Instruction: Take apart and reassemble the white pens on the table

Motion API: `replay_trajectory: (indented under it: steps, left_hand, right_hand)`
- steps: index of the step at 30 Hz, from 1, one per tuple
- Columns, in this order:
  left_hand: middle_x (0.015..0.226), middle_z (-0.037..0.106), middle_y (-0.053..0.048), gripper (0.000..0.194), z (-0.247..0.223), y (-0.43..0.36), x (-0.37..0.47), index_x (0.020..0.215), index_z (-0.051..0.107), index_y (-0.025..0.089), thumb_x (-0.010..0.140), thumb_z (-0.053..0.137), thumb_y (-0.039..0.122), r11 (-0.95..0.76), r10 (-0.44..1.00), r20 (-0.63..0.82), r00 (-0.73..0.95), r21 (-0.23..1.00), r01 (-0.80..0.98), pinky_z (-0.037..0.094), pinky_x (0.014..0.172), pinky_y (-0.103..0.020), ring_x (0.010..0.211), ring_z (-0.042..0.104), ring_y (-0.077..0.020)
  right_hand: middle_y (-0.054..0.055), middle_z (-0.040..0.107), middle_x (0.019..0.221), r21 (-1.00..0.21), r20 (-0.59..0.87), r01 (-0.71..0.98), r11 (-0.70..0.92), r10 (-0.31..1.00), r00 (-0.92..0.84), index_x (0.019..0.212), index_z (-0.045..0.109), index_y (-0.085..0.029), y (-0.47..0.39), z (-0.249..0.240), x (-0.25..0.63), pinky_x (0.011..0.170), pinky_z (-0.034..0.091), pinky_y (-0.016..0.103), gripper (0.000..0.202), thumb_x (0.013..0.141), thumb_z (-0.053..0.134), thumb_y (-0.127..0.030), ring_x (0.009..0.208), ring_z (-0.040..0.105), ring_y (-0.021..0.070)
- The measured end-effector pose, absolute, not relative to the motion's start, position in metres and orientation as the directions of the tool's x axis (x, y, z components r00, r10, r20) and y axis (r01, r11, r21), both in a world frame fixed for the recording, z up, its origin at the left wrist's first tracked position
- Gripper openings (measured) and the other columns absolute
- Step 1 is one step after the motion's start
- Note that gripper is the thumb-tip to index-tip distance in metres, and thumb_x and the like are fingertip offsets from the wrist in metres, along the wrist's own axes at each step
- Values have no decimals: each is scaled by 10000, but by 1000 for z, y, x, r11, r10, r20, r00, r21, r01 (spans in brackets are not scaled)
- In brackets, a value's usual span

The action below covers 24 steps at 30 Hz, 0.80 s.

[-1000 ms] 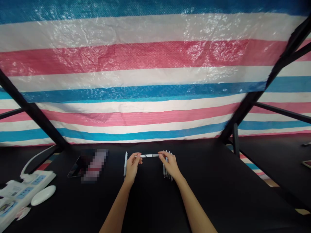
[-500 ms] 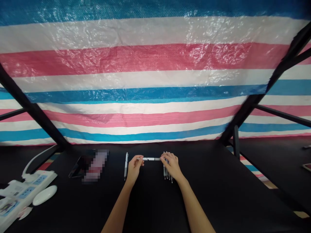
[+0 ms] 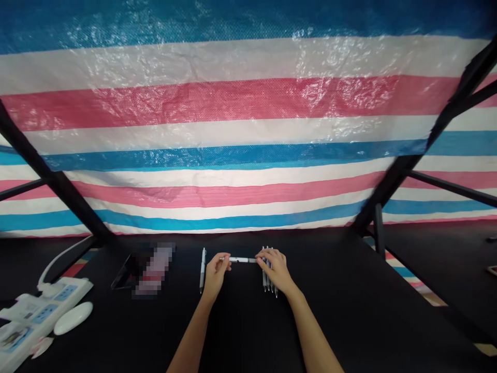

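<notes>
A white and grey pen [image 3: 243, 260] lies crosswise between my two hands, held at both ends. My left hand [image 3: 217, 272] pinches its left end between thumb and fingers. My right hand [image 3: 275, 268] grips the grey right end with its fingertips. Under and just below the right hand, several similar pens [image 3: 268, 284] lie side by side, their middles partly covered by the fingers. Left of my left hand, one more white and grey pen [image 3: 202, 270] lies alone on the black table [image 3: 248, 321], pointing towards me.
A dark phone [image 3: 126, 273] lies at the left beside a blurred-out patch. Farther left are a white power strip [image 3: 42, 313] with a cable and a white oval object [image 3: 73, 318]. Black frame bars [image 3: 392, 191] and a striped tarp [image 3: 248, 197] stand behind the table.
The view has tilted slightly, so everything sits a little lower in the picture. Both hands keep the same hold on the pen; the other pens lie as before.
</notes>
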<state>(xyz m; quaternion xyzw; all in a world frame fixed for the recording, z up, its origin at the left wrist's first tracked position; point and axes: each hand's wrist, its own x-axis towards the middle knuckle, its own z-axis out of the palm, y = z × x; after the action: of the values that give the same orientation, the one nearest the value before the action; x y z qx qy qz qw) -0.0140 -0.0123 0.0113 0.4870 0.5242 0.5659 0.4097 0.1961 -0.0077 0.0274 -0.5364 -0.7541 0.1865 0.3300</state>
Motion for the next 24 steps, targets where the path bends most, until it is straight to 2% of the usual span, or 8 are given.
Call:
replay_trajectory:
  steps: [2, 4, 7, 11, 14, 17, 24]
  left_hand:
    - [611, 613, -9, 347, 11, -12, -14, 832, 638, 157, 717, 595, 481, -120, 973, 126, -191, 992, 40, 470, 601, -257, 565, 582, -134]
    - [607, 611, -8, 350, 11, -12, -14, 827, 639, 156, 711, 601, 484, -124, 972, 128, -195, 992, 32, 469, 592, -255, 556, 577, -132]
    - [602, 609, -7, 352, 12, -12, -14, 819, 640, 155, 705, 606, 486, -121, 971, 124, -205, 992, 27, 464, 581, -250, 547, 570, -128]
    - [600, 610, -8, 346, 13, -12, -14, 824, 640, 154, 711, 604, 478, -122, 972, 126, -199, 992, 31, 461, 585, -249, 548, 570, -126]
    - [594, 605, -7, 345, 12, -11, -14, 824, 639, 153, 710, 605, 477, -130, 970, 133, -202, 991, 30, 462, 578, -253, 542, 569, -128]
    - [589, 597, -1, 339, 12, -11, -14, 837, 635, 155, 711, 607, 468, -126, 970, 126, -206, 992, 16, 462, 572, -250, 538, 566, -124]
    - [691, 641, -22, 350, 21, -15, -17, 902, 628, 162, 667, 666, 419, -113, 986, 104, -130, 992, -64, 489, 656, -283, 623, 602, -139]
  right_hand:
    - [27, 634, 1008, -619, 300, 695, 365, 928, -220, 818, 642, -274, -7, 26, 195, 913, 304, 426, 334, 904, 358, -427, 1009, 513, 230]
    - [22, 638, 994, -613, 301, 695, 376, 924, -235, 793, 635, -267, -6, 25, 195, 911, 306, 426, 304, 892, 391, -418, 997, 518, 228]
    - [20, 632, 1018, -618, 312, 686, 383, 921, -233, 914, 621, -280, -5, 25, 197, 904, 320, 416, 211, 833, 497, -431, 1011, 516, 231]
    - [34, 617, 1079, -637, 318, 673, 375, 924, -213, 1079, 574, -293, -6, 26, 197, 910, 316, 412, 316, 813, 521, -455, 1041, 504, 237]
    - [28, 631, 1034, -640, 303, 667, 382, 923, -238, 980, 617, -293, -7, 26, 194, 914, 302, 415, 279, 882, 408, -450, 1020, 511, 224]
    - [16, 646, 965, -636, 288, 667, 387, 922, -260, 852, 631, -275, -5, 25, 193, 908, 300, 413, 305, 900, 376, -436, 982, 525, 213]
    - [13, 656, 929, -669, 304, 652, 357, 932, -199, 849, 614, -259, -2, 24, 195, 907, 304, 401, 283, 898, 384, -415, 956, 545, 208]
